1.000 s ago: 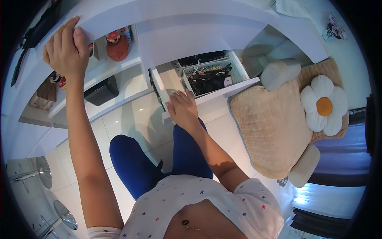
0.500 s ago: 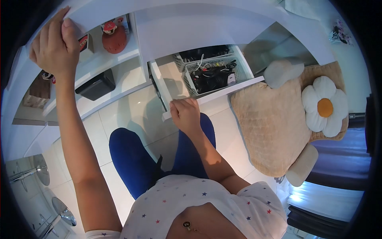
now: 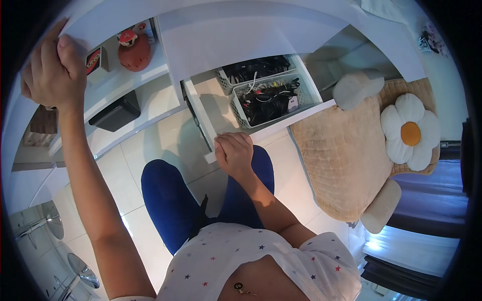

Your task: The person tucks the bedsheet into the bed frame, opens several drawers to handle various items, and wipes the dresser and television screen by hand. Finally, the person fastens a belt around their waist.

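Note:
My right hand [image 3: 234,153] is closed over the front edge of a pulled-out white drawer [image 3: 261,131], near its left corner. Two white mesh baskets stand in the drawer. The nearer basket [image 3: 238,111] and the one behind it [image 3: 221,79] hold bundled black cables, with some white cord in the nearer one. High on the left, my left hand [image 3: 56,75] rests against the white cabinet's upper edge [image 3: 105,20], its index finger and thumb apart, holding nothing I can see. Its other fingers are bent and partly hidden.
Below the left hand, open shelves carry an UNO box [image 3: 95,61], a reddish-brown round figure [image 3: 134,54] and a black box [image 3: 116,114]. To the right lie a beige quilted cushion [image 3: 341,155], a white flower pillow [image 3: 396,118] and a grey cushion [image 3: 357,89]. Chrome stool bases [image 3: 83,271] stand lower left.
The drawer has come slightly further toward me with my right hand on it, showing more of the rear basket. My left hand and the shelves appear shifted left and a little down.

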